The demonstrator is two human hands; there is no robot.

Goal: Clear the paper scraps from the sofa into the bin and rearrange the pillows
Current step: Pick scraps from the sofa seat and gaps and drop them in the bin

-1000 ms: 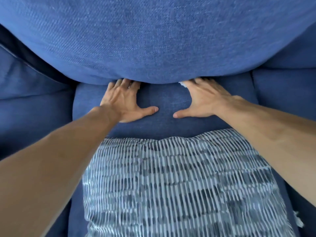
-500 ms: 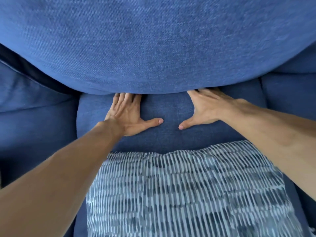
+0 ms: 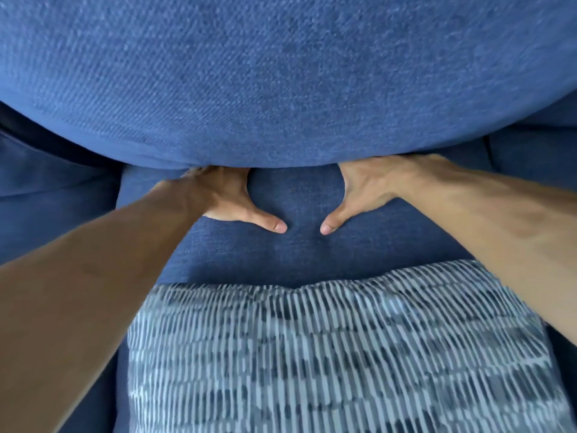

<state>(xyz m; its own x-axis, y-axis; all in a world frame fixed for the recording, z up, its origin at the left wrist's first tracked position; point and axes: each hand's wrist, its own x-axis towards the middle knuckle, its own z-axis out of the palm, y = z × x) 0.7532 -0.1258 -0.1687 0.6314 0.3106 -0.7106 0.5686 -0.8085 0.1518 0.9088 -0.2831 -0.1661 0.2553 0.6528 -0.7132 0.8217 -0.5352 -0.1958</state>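
A large blue cushion (image 3: 281, 73) fills the upper half of the head view. Below it lies a smaller blue pillow (image 3: 296, 254), and a white-and-grey striped pillow (image 3: 327, 354) leans over its near edge. My left hand (image 3: 224, 198) and my right hand (image 3: 368, 189) press palm-down on the smaller blue pillow, thumbs spread toward each other. The fingers of both hands are tucked under the large cushion's lower edge and hidden. No paper scrap is visible.
Blue sofa upholstery (image 3: 56, 220) shows on the left and in a narrow strip at the right (image 3: 530, 151). A dark gap (image 3: 37, 135) runs under the large cushion at the far left.
Both hands slid forward under the large cushion, so their fingers are now hidden. The thumbs came closer together. The view moved nearer to the sofa.
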